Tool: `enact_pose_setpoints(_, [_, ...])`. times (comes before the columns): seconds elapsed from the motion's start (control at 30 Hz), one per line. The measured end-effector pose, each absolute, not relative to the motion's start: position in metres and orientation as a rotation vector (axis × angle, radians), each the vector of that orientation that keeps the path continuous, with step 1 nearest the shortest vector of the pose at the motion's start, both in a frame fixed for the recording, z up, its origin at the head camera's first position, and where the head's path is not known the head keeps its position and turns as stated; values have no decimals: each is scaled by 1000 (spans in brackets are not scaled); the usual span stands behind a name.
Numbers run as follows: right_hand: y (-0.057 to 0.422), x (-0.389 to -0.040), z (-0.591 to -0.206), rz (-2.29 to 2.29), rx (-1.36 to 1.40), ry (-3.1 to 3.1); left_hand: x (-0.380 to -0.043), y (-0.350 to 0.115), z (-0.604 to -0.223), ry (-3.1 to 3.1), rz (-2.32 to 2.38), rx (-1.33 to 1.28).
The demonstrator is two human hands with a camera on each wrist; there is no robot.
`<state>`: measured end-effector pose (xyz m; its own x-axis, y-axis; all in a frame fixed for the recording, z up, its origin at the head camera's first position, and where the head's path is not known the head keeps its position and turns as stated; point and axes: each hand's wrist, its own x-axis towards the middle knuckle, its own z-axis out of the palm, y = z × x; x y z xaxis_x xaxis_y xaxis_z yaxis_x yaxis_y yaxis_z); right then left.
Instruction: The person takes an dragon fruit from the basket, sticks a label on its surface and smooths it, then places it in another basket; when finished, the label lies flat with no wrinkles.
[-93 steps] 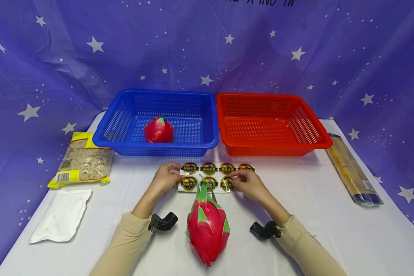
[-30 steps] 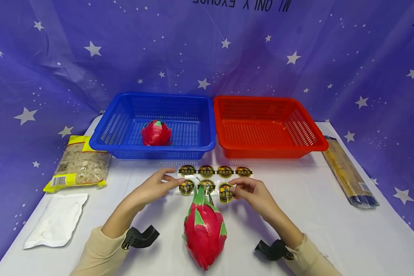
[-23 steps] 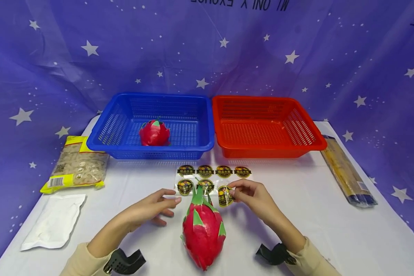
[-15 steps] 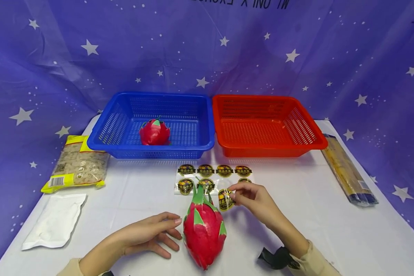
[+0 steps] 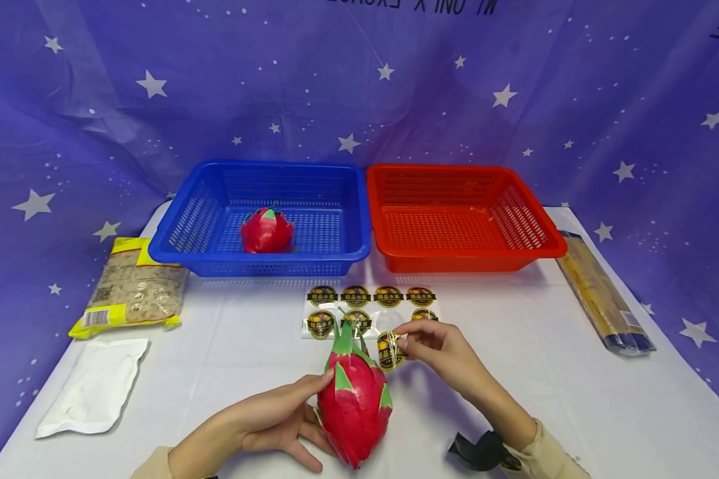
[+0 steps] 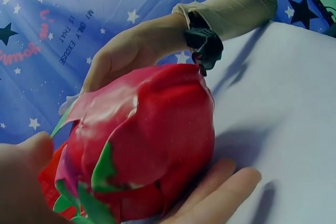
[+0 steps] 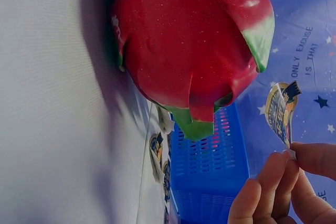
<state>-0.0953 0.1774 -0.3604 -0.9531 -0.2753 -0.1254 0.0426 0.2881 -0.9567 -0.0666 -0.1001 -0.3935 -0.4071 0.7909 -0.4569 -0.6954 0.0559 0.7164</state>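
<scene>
A red dragon fruit (image 5: 356, 406) with green-tipped scales lies on the white table, its stem end toward the sticker sheet (image 5: 368, 336). My left hand (image 5: 275, 416) is against its left side, thumb touching near the green leaves and the other fingers spread low along it. In the left wrist view, the fruit (image 6: 152, 129) sits between thumb and straight fingers (image 6: 223, 195). Between right thumb and forefinger, my right hand (image 5: 440, 349) pinches a round black-and-gold sticker (image 5: 391, 350). The right wrist view shows this sticker (image 7: 281, 109) held by its edge, curling, beside the fruit.
Behind the sheet stand a blue basket (image 5: 278, 258) with another dragon fruit (image 5: 267, 231) inside and a red basket (image 5: 467, 254). A yellow-edged bag (image 5: 134, 289) and a white pouch (image 5: 96, 386) lie left. A long brown packet (image 5: 602, 293) lies right.
My right hand has peeled a sticker off the sheet and brought it nearer me. My left hand has left the sheet's left edge and come down to the dragon fruit's side.
</scene>
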Motion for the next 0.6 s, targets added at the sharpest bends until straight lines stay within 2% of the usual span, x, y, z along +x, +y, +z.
enact_pose_setpoints(0.6, [177,-93,-361,-1720,-247,2306,-61,-84,-397,1372,1730,-2])
